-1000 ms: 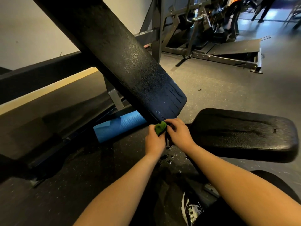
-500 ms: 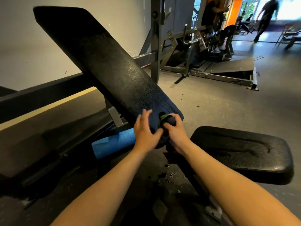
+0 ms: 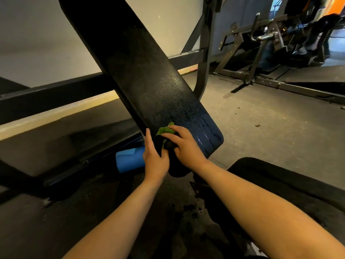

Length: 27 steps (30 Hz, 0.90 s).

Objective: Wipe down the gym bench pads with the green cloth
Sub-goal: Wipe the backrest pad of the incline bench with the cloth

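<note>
The black inclined back pad (image 3: 141,71) slopes from the upper left down to its wet, shiny lower end near the middle. The green cloth (image 3: 165,131) lies bunched on that lower end. My right hand (image 3: 184,146) presses on the cloth with fingers spread over it. My left hand (image 3: 155,156) rests against the pad's left edge beside the cloth, fingers straight. The black seat pad (image 3: 280,182) lies flat at the lower right, partly hidden by my right forearm.
A blue foam roll (image 3: 128,160) lies on the floor under the back pad. Black frame bars (image 3: 56,90) cross at the left. Another gym machine (image 3: 270,53) stands at the back right on the grey rubber floor (image 3: 270,128). Dark wet drops speckle the floor below my hands.
Both hands have climbed from the pad's bottom tip onto its lower face. The cloth went from a tight ball in my hands to being pressed flat under the right hand.
</note>
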Tool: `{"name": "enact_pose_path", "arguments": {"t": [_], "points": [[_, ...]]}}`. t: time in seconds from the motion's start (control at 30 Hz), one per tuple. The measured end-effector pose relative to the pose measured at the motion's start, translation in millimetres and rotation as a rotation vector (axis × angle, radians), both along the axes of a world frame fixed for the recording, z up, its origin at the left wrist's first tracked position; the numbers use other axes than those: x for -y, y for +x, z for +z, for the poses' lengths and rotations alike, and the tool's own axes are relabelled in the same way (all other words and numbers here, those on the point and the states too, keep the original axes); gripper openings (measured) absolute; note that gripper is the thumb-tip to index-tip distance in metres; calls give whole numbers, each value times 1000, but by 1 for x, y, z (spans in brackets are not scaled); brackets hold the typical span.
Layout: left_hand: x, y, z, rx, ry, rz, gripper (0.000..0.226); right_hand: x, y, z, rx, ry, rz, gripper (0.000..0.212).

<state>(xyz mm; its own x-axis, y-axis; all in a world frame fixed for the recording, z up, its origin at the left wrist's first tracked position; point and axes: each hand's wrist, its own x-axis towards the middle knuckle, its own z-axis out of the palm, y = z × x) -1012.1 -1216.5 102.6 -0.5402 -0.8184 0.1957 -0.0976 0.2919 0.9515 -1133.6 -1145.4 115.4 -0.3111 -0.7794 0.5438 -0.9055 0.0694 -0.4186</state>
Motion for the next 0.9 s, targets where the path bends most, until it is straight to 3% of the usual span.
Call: {"name": "enact_pose_path", "arguments": {"t": [0.07, 0.17, 0.27, 0.43, 0.6, 0.7, 0.8, 0.9], "points": [[-10, -9, 2, 17, 16, 73, 82, -6, -38, -5, -12, -18, -37, 65], [-15, -8, 1, 36, 26, 92, 78, -12, -70, -6, 181, -69, -267, 62], [-20, -11, 1, 69, 22, 136, 76, -9, -70, -4, 288, -117, -284, 59], [-31, -15, 12, 99, 94, 147, 76, 9, -22, 3, 176, -115, 77, 59], [-37, -17, 22, 212, 74, 195, 77, 11, -31, 6, -96, 10, 361, 65], [-43, -20, 27, 236, 76, 252, 72, 6, -62, 5, -95, 1, 249, 68], [-52, -20, 38, 282, 102, 279, 71, 3, -73, 13, 115, -23, 26, 62], [-60, -20, 48, 282, 148, 294, 72, 4, -54, 21, 217, -25, 47, 61]]}}
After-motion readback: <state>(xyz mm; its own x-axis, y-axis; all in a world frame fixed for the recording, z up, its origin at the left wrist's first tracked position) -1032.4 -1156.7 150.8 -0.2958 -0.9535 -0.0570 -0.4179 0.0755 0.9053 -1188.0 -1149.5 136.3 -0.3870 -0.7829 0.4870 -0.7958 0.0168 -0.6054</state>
